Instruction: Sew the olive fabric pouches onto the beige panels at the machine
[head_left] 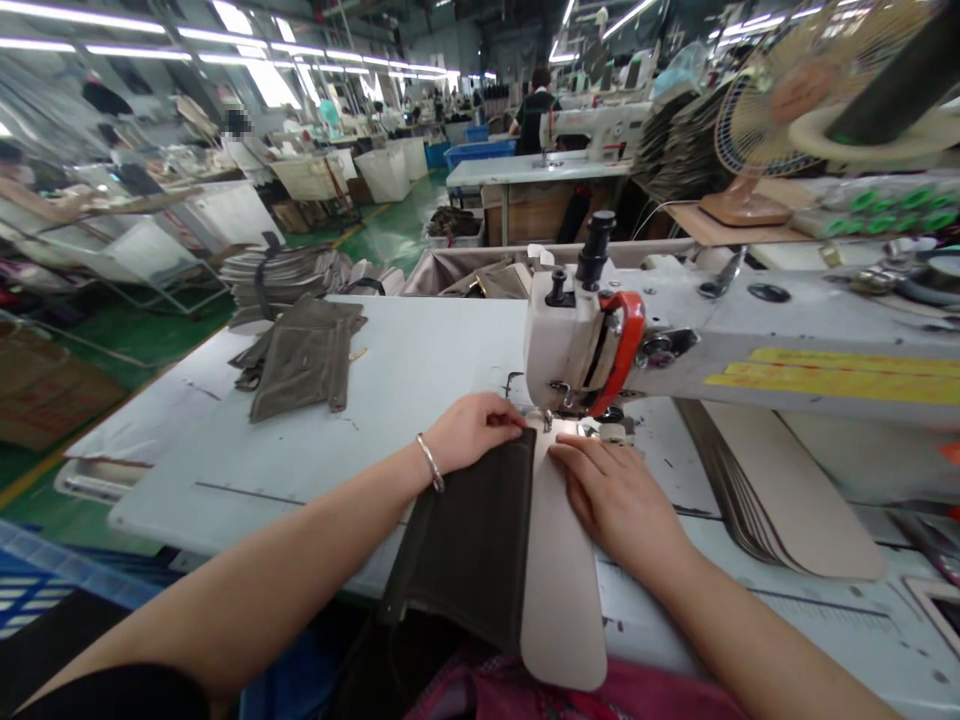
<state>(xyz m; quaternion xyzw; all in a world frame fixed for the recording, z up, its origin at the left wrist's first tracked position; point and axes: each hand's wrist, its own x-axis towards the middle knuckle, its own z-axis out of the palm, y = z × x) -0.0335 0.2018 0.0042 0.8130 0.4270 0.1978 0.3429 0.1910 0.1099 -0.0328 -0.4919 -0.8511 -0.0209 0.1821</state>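
A dark olive fabric piece (469, 545) lies on the sewing table, side by side with a long beige piece (561, 590) with a rounded end that hangs over the front edge. My left hand (472, 430) presses on the dark fabric's top edge with curled fingers, a bracelet on its wrist. My right hand (607, 490) lies flat with fingers stretched out on the beige piece. Both hands sit just in front of the needle area (559, 415) of a white sewing machine (585, 340) with a red guard.
A pile of dark sewn pieces (304, 355) lies at the table's left. A stack of beige cut pieces (780, 490) sits to the right under the machine arm. A fan (757, 130) stands behind. Other workers and sewing stations fill the background.
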